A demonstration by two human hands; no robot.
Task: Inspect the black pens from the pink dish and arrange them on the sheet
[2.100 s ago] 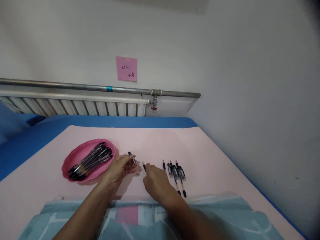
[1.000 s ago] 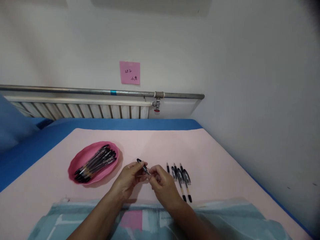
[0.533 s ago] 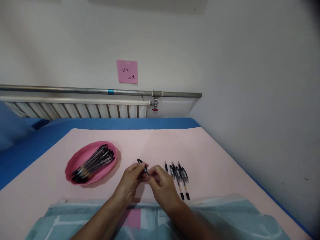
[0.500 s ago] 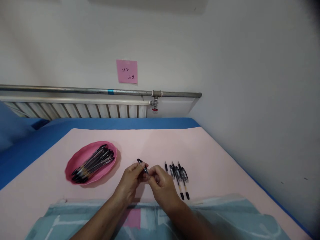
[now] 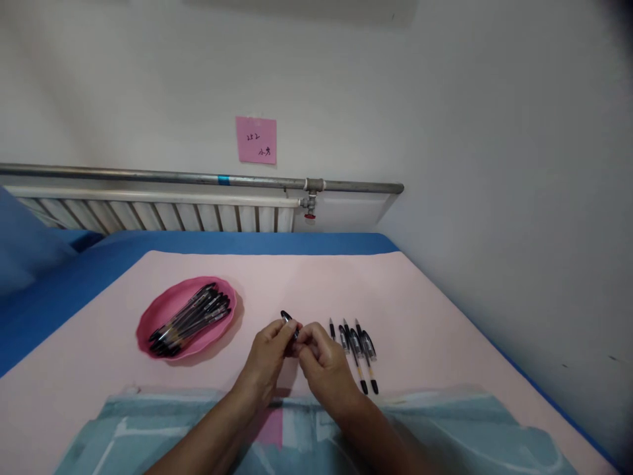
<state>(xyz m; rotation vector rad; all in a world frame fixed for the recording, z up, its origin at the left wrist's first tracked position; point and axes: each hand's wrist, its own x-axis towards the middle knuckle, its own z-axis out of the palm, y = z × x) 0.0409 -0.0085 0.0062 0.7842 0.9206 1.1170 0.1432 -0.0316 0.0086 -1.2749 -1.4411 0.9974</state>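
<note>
My left hand [image 5: 270,349] and my right hand [image 5: 321,359] meet over the pink sheet [image 5: 420,310], both pinched on one black pen [image 5: 287,318]. Only the pen's dark upper end sticks out above my left fingertips; the rest is hidden between the hands. Just right of my right hand lies a short row of black pens [image 5: 359,346] side by side, tips pointing away from me. To the left stands a pink dish [image 5: 148,323] holding several more black pens [image 5: 192,315].
A teal patterned cloth [image 5: 445,429] covers the near edge. Blue bedding [image 5: 74,277] surrounds the pink sheet. A radiator and metal pipe [image 5: 198,178] run along the wall behind, under a pink sticky note [image 5: 256,140]. A white wall closes the right side.
My hands came together from apart and both now grip the pen. Over the last half second they closed in a little, hiding more of the pen.
</note>
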